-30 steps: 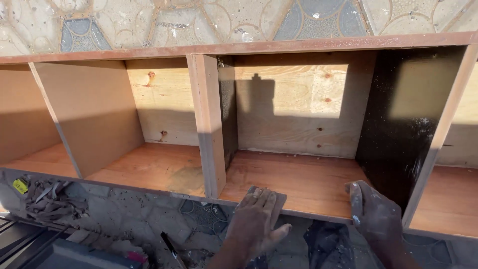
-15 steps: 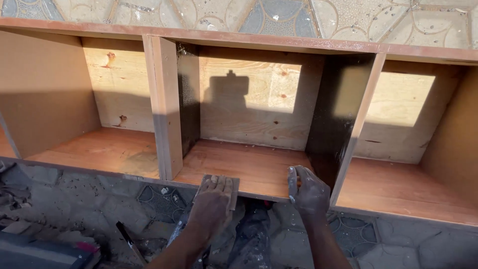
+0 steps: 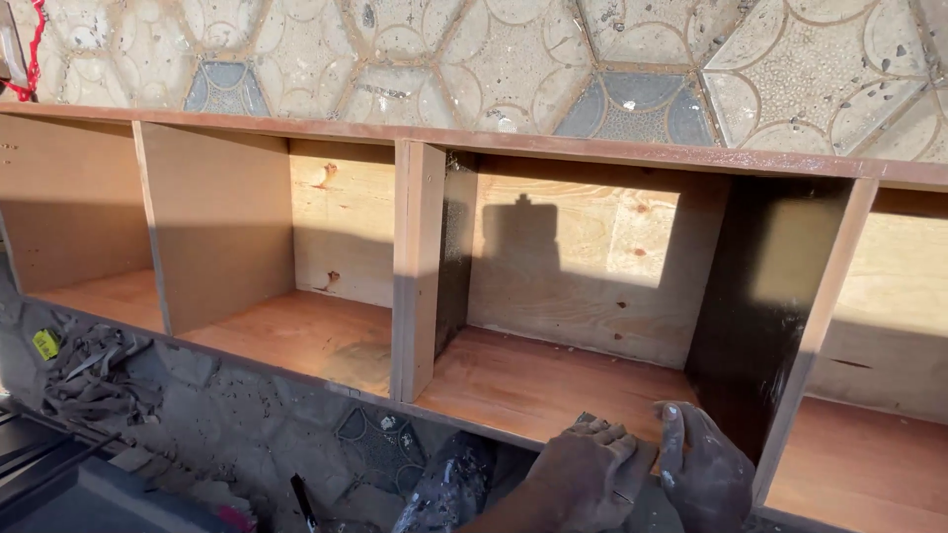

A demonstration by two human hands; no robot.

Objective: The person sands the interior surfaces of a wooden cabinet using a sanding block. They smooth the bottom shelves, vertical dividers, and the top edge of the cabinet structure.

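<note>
Your left hand [image 3: 591, 474] and right hand [image 3: 703, 472] rest side by side on the front edge of the shelf [image 3: 553, 380], fingers curled over the lip, pinching nothing. Whether they grip anything below the edge cannot be seen. The shelf sits directly ahead of your hands; the dark divider [image 3: 760, 306] stands just right of them, the light divider [image 3: 417, 266] well to the left. Keep both palms flat and press evenly along the edge.
</note>
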